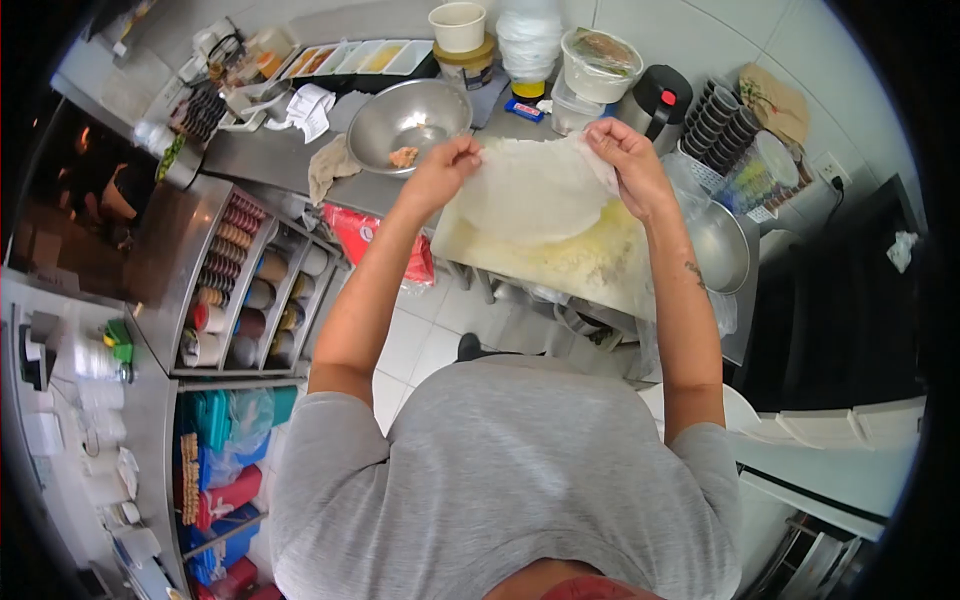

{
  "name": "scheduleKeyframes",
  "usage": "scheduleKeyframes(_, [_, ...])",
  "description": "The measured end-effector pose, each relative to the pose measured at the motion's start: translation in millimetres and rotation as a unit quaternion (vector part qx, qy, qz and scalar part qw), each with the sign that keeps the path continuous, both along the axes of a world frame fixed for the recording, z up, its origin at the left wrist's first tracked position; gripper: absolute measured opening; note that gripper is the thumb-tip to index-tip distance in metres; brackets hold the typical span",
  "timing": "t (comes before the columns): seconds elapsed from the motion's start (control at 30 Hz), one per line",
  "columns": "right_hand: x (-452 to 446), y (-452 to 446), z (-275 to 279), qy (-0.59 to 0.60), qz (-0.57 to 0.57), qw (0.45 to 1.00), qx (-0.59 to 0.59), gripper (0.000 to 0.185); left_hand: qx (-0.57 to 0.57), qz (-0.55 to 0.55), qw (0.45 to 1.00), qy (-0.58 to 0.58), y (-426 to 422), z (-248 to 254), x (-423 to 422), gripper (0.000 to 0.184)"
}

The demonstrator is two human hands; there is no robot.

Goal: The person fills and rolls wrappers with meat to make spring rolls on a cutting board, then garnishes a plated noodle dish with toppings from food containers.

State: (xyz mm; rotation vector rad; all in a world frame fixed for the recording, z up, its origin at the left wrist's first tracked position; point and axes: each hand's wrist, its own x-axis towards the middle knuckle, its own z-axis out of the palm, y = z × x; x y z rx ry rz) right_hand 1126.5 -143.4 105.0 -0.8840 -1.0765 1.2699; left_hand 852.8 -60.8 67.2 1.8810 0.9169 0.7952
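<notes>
My left hand (447, 172) pinches the upper left edge of a thin, pale, see-through round sheet that looks like rice paper (535, 195). On the opposite side, my right hand (632, 168) grips the same sheet between thumb and fingers. Stretched between both hands, the sheet hangs over a yellow-stained cutting board (590, 265); whether its lower edge touches the board I cannot tell. Left of my left hand stands a steel bowl (385, 125) with a small orange-pink lump of food (403, 157) inside.
Behind the board stand a lidded tub (600, 65), a black flask (660, 100) and stacked dark cups (712, 120). Another steel bowl (725, 250) sits right of my right forearm. A cloth (332, 165) and a red bag (370, 240) are at left, beside a rack of cups (260, 285).
</notes>
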Motion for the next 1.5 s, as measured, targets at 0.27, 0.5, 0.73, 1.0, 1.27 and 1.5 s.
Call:
scheduleKeyframes(0.27, [-65,-73,-18,-0.245,0.211,0.946,-0.009,0.033,0.137,-0.147,0.973,0.118,26,-34,-20,0.027])
scheduleKeyframes(0.5, [-50,-34,-126,-0.442,-0.134,0.883,-0.088,0.037,0.175,0.01,0.974,0.141,25,-92,-28,0.029])
scheduleKeyframes(0.73, [-64,-7,-151,-0.573,-0.236,0.782,-0.06,0.018,0.218,0.017,0.951,0.217,45,-105,23,0.016])
scheduleKeyframes(1.0, [-70,-29,-105,-0.213,-0.15,0.957,-0.124,0.067,0.001,-0.075,0.997,0.029,53,-75,21,0.025])
scheduleKeyframes(1.27, [-56,-40,-106,-0.431,-0.135,0.878,-0.157,0.087,0.158,-0.062,0.986,-0.001,63,-80,37,0.024])
scheduleKeyframes(1.5, [-76,-58,-119,-0.462,-0.14,0.872,-0.079,0.084,0.161,-0.035,0.985,0.046,58,-81,35,0.018])
